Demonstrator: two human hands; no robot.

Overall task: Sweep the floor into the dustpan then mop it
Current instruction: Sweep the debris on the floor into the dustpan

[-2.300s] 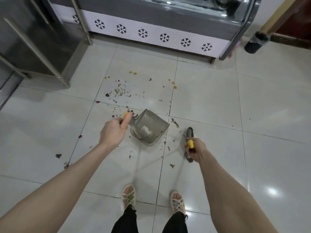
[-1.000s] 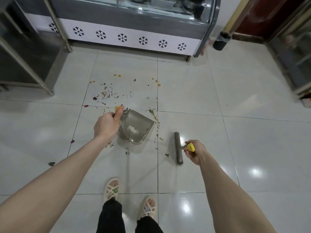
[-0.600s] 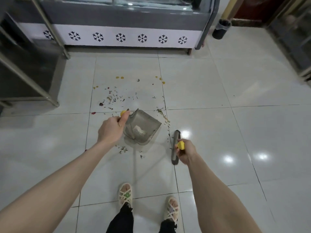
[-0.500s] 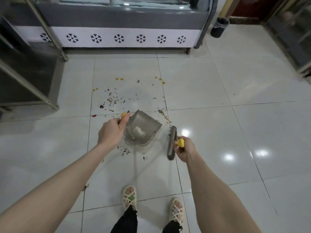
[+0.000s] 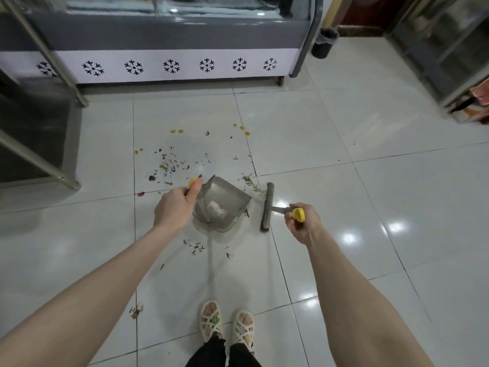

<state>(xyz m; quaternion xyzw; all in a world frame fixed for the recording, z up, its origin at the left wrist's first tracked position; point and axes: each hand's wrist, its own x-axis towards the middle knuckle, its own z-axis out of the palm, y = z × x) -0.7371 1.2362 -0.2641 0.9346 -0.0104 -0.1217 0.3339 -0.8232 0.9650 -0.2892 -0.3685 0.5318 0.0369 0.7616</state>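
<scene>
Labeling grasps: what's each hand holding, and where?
Left hand grips the dustpan by its yellow-capped handle top; right hand grips the broom at its yellow-capped handle top.

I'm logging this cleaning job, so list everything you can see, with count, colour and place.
dustpan: one, clear grey, centre floor
broom: one, grey head, yellow-capped handle, right of the dustpan
debris: many bits, yellow, red, green, mostly beyond the dustpan
floor: glossy white tiles
freezer: one, grey and white, black snowflakes, at the back
bin: one, black, right of the freezer
rack: one, steel, far left
sandals: two, cream, bottom centre
left hand: grips the dustpan handle
right hand: grips the broom handle
</scene>
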